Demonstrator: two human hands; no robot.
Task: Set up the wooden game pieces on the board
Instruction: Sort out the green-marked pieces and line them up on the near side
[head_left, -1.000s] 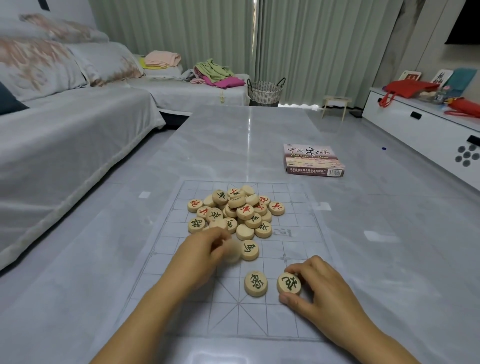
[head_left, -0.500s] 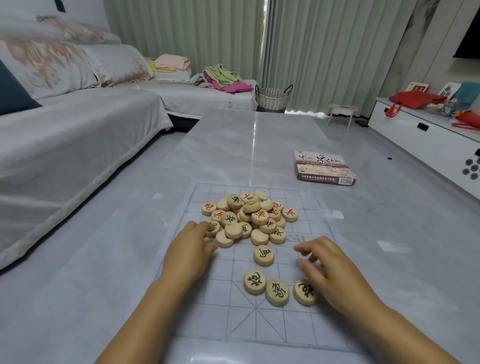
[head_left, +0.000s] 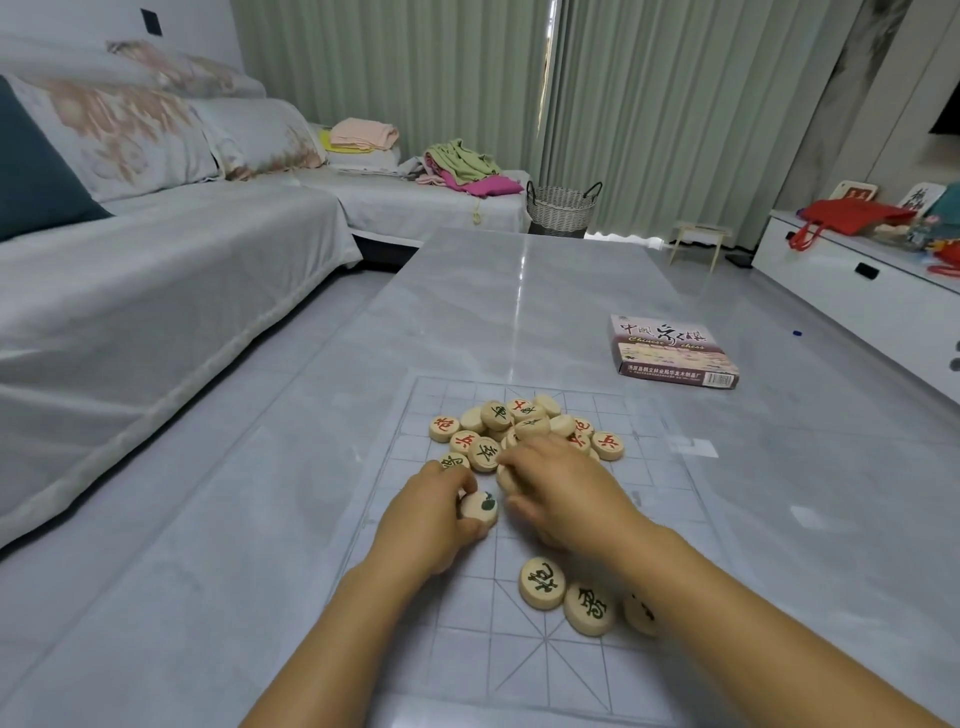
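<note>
My left hand (head_left: 431, 519) has a green-marked disc (head_left: 479, 505) pinched between thumb and fingers, just below the heap (head_left: 524, 426) at the centre of the frame. My right hand (head_left: 566, 493) lies close beside it, fingers curled over a pale disc (head_left: 505, 475) at the heap's near edge. I cannot tell whether it grips that one or only touches it.

The heap sits on the upper half of the board (head_left: 452, 623), a thin gridded sheet lying flat on the worktop (head_left: 519, 312). Three green pieces lie close together lower down, right of centre: the first piece (head_left: 542, 583), the second piece (head_left: 588, 608), and a third piece (head_left: 641, 613) half hidden by my right forearm.

I judge this to be the sorting stage, with green coming to the near rows. To do it well I would lift each disc clear instead of dragging it, since so thin a sheet may creep. I would turn it face up and set it on a line crossing, not inside a square. The hands are crowded together, so I would work them one at a time. I would also spread the heap to show the blank-side discs.

The game box (head_left: 675, 353) lies flat at the right of the frame and looks closed; nothing inside it shows. A wicker basket (head_left: 561, 205) stands at top centre, beyond the worktop's far end, and I cannot see into it.
</note>
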